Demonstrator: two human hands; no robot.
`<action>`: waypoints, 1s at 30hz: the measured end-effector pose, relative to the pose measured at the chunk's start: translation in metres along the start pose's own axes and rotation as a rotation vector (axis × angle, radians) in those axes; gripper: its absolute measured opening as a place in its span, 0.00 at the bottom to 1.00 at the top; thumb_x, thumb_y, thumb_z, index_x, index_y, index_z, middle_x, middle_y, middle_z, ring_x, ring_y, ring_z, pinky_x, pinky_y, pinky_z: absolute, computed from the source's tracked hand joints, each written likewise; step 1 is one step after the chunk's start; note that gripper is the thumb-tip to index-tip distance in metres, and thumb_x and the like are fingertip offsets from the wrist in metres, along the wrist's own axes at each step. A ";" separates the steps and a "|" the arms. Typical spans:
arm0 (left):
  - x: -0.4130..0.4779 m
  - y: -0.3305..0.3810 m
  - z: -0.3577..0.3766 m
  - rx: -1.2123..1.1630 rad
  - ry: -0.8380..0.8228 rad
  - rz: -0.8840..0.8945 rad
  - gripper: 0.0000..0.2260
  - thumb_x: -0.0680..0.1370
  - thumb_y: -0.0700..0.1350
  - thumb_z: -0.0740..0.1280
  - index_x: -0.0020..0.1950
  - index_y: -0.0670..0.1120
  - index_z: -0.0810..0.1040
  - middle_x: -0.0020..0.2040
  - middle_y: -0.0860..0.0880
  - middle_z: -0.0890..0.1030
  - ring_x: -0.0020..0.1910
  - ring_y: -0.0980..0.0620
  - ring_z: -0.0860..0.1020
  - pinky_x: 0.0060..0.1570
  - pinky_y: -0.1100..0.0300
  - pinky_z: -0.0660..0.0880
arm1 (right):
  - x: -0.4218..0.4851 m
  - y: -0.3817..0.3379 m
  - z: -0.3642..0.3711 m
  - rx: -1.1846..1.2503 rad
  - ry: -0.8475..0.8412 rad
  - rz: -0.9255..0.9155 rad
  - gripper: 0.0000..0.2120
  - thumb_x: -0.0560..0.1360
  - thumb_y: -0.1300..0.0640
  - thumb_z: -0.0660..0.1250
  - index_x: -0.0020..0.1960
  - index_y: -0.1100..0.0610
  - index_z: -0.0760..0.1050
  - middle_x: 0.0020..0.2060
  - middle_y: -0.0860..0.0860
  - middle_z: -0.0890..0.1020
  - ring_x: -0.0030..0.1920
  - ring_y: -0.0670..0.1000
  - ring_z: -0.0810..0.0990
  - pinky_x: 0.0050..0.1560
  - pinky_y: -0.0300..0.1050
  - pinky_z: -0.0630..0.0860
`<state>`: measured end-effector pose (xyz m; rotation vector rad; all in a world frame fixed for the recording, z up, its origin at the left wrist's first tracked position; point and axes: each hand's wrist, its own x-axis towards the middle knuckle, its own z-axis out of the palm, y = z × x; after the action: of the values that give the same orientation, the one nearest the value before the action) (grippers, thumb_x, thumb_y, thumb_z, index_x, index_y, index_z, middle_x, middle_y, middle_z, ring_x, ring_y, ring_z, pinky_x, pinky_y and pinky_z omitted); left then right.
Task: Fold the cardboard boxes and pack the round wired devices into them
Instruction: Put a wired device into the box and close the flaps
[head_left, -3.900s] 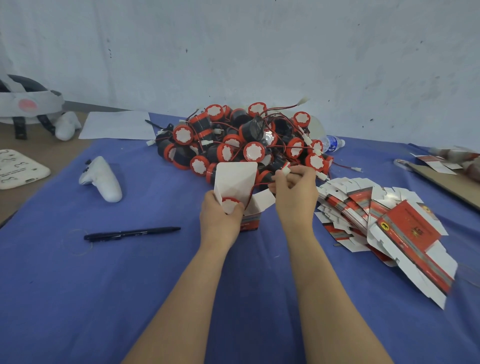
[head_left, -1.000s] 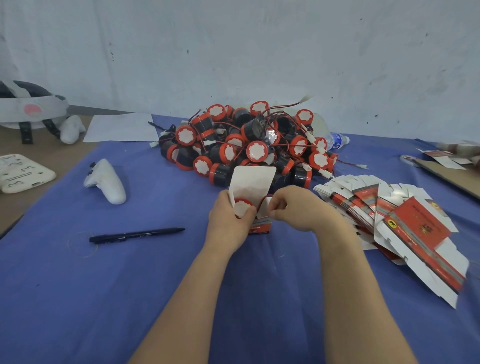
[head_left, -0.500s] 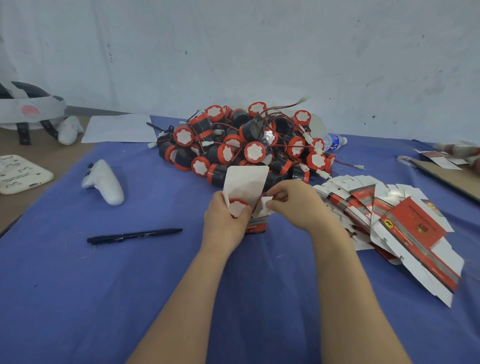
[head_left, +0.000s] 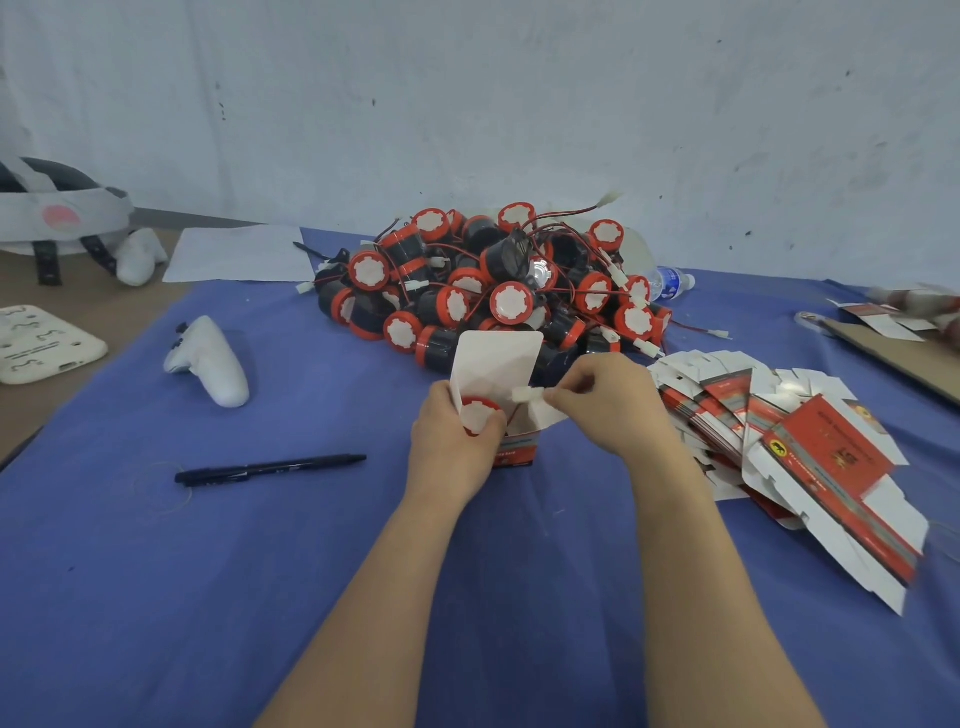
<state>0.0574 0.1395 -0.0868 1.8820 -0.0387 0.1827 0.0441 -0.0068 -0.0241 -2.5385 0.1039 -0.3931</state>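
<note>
Two bare forearms reach forward over a blue cloth (head_left: 260, 597) to a small box (head_left: 517, 451) standing upright on it. The left hand (head_left: 454, 447) is wrapped round the box's left side, thumb and fingers curled on it. A round device (head_left: 475, 415) with a red rim and white top sits in the open mouth, just above the thumb. The right hand (head_left: 610, 402), just right of the box, pinches a small white plug (head_left: 525, 394) between thumb and forefinger, over the opening. A thin red wire (head_left: 513, 414) runs from the plug down into the box. The box's lid flap (head_left: 496, 364) stands up white behind the device.

Left of the grip and slightly nearer, a black pen (head_left: 270, 467) lies across the cloth. Right of the grip, a fanned heap of flat boxes (head_left: 810, 452), red and white, is spread out near the right wrist. Further left of the grip lies a white controller (head_left: 213, 364).

Directly behind the grip is a pile of devices (head_left: 467, 291), black with red rims, tangled in red wires and white plugs. A water bottle (head_left: 672, 283) lies at the pile's far right edge. Far left of the grip are a sheet of paper (head_left: 239, 254), a white tray (head_left: 41, 345) and a headset (head_left: 57, 218).
</note>
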 end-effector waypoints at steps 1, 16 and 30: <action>0.000 0.000 0.000 0.004 0.002 -0.004 0.14 0.76 0.47 0.68 0.56 0.52 0.64 0.55 0.53 0.73 0.52 0.53 0.73 0.39 0.65 0.69 | 0.001 -0.001 0.001 0.002 0.028 0.013 0.11 0.75 0.58 0.68 0.43 0.67 0.79 0.39 0.61 0.81 0.36 0.54 0.73 0.34 0.45 0.70; -0.001 0.000 0.003 0.031 0.041 0.020 0.14 0.76 0.46 0.69 0.56 0.48 0.67 0.54 0.50 0.76 0.54 0.48 0.75 0.48 0.52 0.76 | -0.001 -0.018 0.028 0.710 -0.134 0.250 0.07 0.76 0.66 0.66 0.52 0.61 0.79 0.36 0.56 0.84 0.33 0.50 0.84 0.39 0.41 0.82; -0.001 0.003 0.006 0.063 0.043 0.031 0.12 0.74 0.43 0.67 0.54 0.46 0.69 0.51 0.46 0.78 0.51 0.43 0.76 0.48 0.42 0.77 | 0.003 -0.027 0.038 0.083 -0.151 -0.111 0.16 0.73 0.59 0.66 0.60 0.55 0.74 0.45 0.50 0.80 0.40 0.46 0.75 0.30 0.29 0.67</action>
<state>0.0565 0.1329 -0.0864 1.9403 -0.0332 0.2484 0.0577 0.0349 -0.0392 -2.4885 -0.1084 -0.2418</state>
